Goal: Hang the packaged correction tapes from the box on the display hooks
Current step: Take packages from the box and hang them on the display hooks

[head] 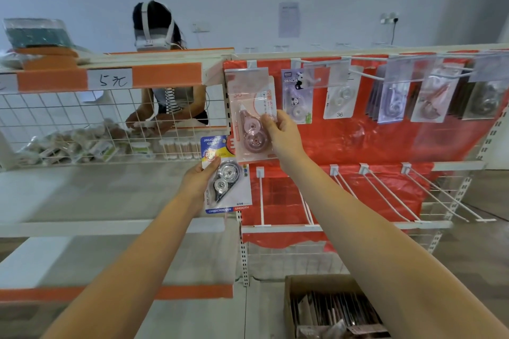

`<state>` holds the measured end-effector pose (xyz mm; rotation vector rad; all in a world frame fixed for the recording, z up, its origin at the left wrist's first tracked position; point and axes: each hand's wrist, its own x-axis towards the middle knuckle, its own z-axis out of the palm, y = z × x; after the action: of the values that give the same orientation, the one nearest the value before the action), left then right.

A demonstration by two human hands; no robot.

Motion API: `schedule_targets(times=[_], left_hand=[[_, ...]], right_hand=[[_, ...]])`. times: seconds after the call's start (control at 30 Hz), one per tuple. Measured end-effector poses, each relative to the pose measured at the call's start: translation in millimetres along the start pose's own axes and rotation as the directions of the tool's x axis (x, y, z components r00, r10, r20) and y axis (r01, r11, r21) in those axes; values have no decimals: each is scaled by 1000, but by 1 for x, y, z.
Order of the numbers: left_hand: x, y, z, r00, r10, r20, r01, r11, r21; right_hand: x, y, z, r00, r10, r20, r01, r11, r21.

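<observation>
My right hand [282, 135] pinches the right edge of a pink correction tape pack [252, 121], held up at the leftmost top hook [252, 64] of the red display board. My left hand [197, 180] grips a blue and white correction tape pack [224, 176] lower down, at the board's left edge. A cardboard box [334, 308] with several more packs stands on the floor at the bottom right. Other hooks along the top row carry hanging packs, such as a panda pack [296, 96].
Several bare white hooks [385, 192] stick out from the lower row of the red board. A wire basket shelf [110, 124] with small goods is on the left. Behind it another person [168, 85] handles items. Grey shelf boards [82, 190] lie below left.
</observation>
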<state>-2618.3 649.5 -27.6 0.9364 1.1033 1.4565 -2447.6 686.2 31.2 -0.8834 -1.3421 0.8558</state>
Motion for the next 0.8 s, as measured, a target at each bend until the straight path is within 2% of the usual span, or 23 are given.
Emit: schedule_targets(times=[0.47,0.7,0.8], left_hand=[[22,-12,-16,998,-14,65,15,1000,-27],[47,-23,-30,994,-105,-18,105,994,25],[57,-27,-34,991,-133,8,133,990,49]], right_hand=[[32,18,10,992,88,-86,-94,993,-69],[77,32,20,981,108,-160,-133,979,-154],[93,39,23,982,99,-162,-129,975,-183]])
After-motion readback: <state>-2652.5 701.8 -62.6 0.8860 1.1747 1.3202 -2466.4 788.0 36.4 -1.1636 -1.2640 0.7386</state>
